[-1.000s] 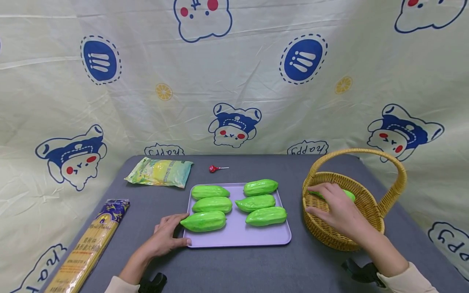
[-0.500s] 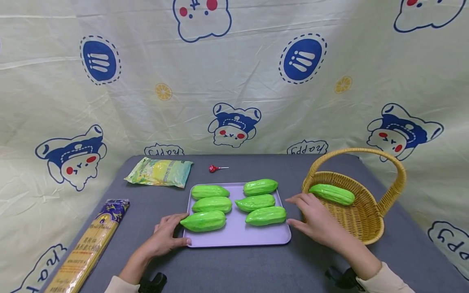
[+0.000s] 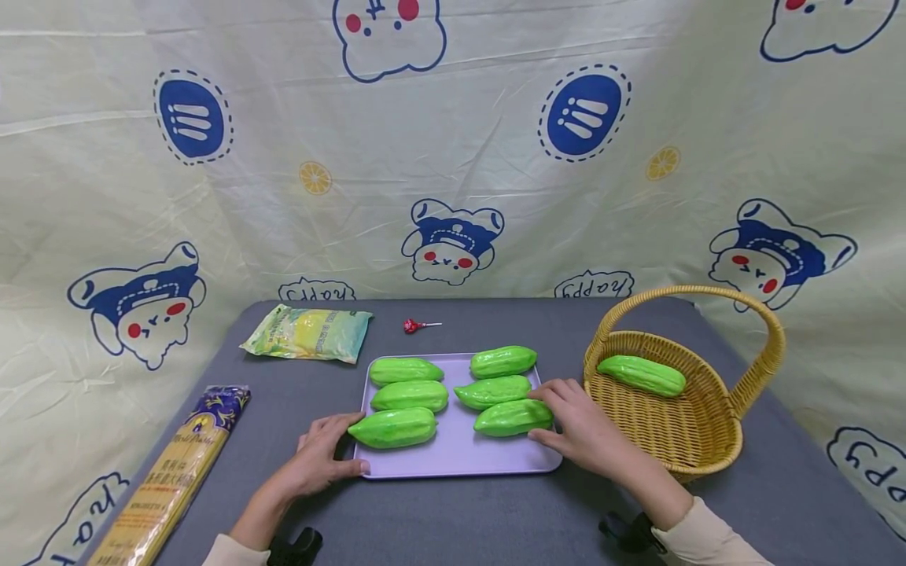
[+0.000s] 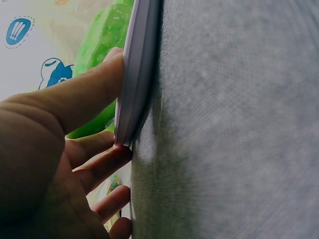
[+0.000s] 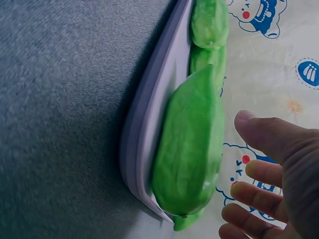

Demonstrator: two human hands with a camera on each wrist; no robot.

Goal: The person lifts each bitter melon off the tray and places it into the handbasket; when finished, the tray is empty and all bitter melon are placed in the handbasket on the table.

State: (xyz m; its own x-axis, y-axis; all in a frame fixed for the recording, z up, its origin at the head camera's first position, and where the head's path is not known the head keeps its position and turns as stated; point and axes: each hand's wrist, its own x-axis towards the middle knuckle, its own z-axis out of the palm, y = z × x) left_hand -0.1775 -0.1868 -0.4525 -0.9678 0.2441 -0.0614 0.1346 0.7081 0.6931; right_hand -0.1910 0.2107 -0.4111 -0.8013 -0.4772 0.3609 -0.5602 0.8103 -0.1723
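Several green ridged bitter melons lie in two columns on a lilac tray [image 3: 453, 464]. The left hand [image 3: 322, 452] rests at the tray's left edge, thumb near the front corner, beside the nearest left bitter melon [image 3: 396, 428]. In the left wrist view the thumb [image 4: 92, 87] overlaps the tray's rim. The right hand [image 3: 583, 424] is at the tray's right edge, fingers and thumb spread around the right end of the nearest right bitter melon [image 3: 511, 418]. A gap shows between that hand [image 5: 279, 174] and the melon [image 5: 187, 149] in the right wrist view.
A wicker basket [image 3: 697, 424] with a tall handle stands at the right, one bitter melon [image 3: 642, 375] inside. Behind the tray are a green-yellow packet [image 3: 304, 332] and a small red item with a thin stick [image 3: 412, 325]. A long noodle-like pack [image 3: 170, 479] lies at the left.
The right hand has left the basket, where a bitter melon now lies uncovered, and moved left to the tray's right side. The left hand has stayed at the tray's edge.
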